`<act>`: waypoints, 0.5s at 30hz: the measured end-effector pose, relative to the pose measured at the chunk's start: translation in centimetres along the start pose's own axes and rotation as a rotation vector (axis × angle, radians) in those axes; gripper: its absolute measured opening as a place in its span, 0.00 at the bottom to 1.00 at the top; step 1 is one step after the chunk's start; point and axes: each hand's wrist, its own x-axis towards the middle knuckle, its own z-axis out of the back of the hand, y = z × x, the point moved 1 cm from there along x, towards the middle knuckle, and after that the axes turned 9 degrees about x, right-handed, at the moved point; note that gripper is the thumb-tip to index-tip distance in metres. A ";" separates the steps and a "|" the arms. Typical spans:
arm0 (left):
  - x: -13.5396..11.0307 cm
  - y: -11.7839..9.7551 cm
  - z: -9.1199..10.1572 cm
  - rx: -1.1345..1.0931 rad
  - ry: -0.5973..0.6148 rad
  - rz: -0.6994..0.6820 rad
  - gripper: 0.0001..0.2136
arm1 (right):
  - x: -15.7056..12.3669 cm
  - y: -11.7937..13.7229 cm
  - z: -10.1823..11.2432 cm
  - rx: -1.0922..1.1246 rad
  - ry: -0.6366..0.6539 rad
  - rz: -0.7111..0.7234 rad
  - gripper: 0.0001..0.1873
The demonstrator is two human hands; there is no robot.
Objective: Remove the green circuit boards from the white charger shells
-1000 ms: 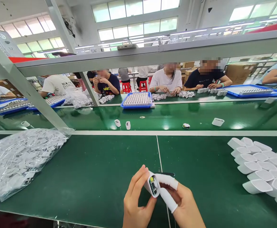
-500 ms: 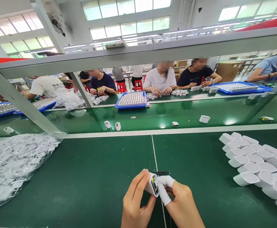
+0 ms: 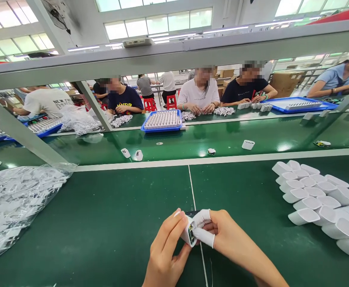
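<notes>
Your left hand (image 3: 164, 250) grasps the white, oval plastic shell (image 3: 186, 238) between its fingers, and your right hand (image 3: 217, 229), grip unclear at the shell's mouth, could jam the green circuit board (image 3: 191, 233) inside by pushing askew.

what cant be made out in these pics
1. Head view: the casing's inner parts, partly covered by the right hand's fingers.
2. Head view: whether the dark strip is held or lying; hands and casing block it.
3. Head view: the bag's left end, cut off by the edge.
4. Head view: details of pieces in the blue tray, too small.
</notes>
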 end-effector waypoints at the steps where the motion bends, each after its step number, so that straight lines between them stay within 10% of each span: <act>1: 0.0 0.1 0.0 0.006 0.007 -0.027 0.25 | 0.1 0.0 0.1 -0.009 0.032 -0.023 0.08; 7: -0.3 0.2 0.2 0.058 0.020 -0.074 0.27 | 0.8 0.1 -0.6 -0.101 0.041 -0.017 0.14; 15: -0.4 -0.1 0.1 -0.042 0.025 0.189 0.21 | 0.7 0.4 -0.5 -0.078 0.113 0.091 0.14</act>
